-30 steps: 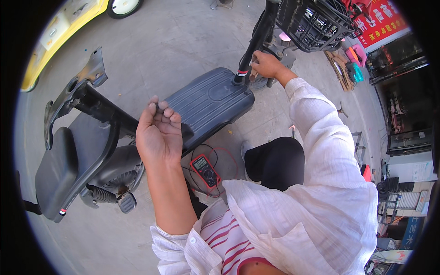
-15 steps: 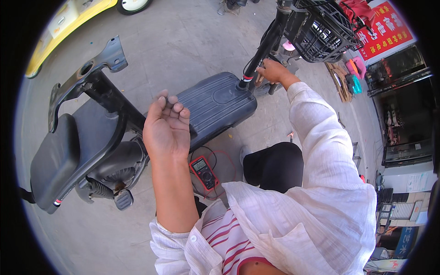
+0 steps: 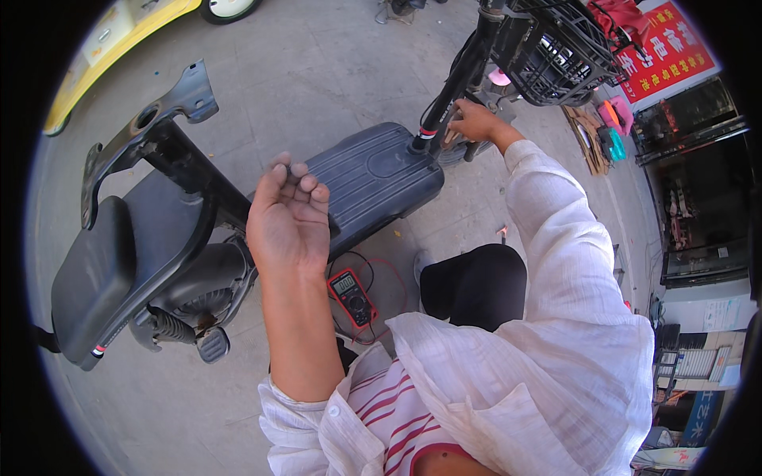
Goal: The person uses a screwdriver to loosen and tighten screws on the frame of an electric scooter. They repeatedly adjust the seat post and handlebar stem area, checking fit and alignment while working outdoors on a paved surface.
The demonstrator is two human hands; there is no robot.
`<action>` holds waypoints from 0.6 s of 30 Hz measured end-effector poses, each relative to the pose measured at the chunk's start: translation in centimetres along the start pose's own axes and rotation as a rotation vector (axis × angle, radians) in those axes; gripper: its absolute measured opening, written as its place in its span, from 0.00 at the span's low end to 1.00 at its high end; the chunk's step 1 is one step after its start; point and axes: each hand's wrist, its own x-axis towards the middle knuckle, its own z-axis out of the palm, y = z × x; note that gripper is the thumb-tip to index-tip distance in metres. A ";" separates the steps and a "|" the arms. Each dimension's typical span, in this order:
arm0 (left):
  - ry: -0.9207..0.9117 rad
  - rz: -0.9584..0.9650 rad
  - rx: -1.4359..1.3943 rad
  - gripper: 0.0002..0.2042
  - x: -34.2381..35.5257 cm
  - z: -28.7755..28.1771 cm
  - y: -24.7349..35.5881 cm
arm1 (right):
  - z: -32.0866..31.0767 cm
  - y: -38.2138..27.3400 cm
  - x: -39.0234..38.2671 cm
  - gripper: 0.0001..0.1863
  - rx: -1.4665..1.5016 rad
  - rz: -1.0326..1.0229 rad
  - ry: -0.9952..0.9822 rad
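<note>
My left hand (image 3: 290, 218) is raised palm up, beside the ribbed black footboard (image 3: 373, 170) of an electric scooter. Its fingers curl loosely, slightly apart, with nothing seen in the bare palm; the fingertips look dusty. My right hand (image 3: 479, 124) reaches forward to the foot of the black steering column (image 3: 460, 83), beside the front wheel. Those fingers are bent and closed there, and whatever they grip is too small and partly hidden. A red multimeter (image 3: 352, 298) with a lit display lies on the ground near my left forearm, its red and black leads looped round it.
The scooter's black seat (image 3: 95, 270) and bracket (image 3: 151, 119) stand at the left, a pedal (image 3: 213, 346) below. A black wire basket (image 3: 552, 59) hangs at the front. A yellow vehicle (image 3: 135, 47) stands far left; cardboard (image 3: 589, 139) lies by a glass door (image 3: 706, 198) at right.
</note>
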 end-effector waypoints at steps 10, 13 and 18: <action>0.008 -0.011 0.000 0.07 -0.4 0.4 -0.1 | -0.8 -0.7 -0.7 0.20 0.203 -0.065 -0.046; 0.028 0.001 0.013 0.06 -0.4 0.2 -0.2 | -1.0 -3.5 -1.2 0.23 -0.038 -0.020 -0.007; -0.003 -0.018 0.023 0.06 -0.2 1.0 -1.0 | -0.5 -0.7 -1.2 0.26 0.058 0.021 0.038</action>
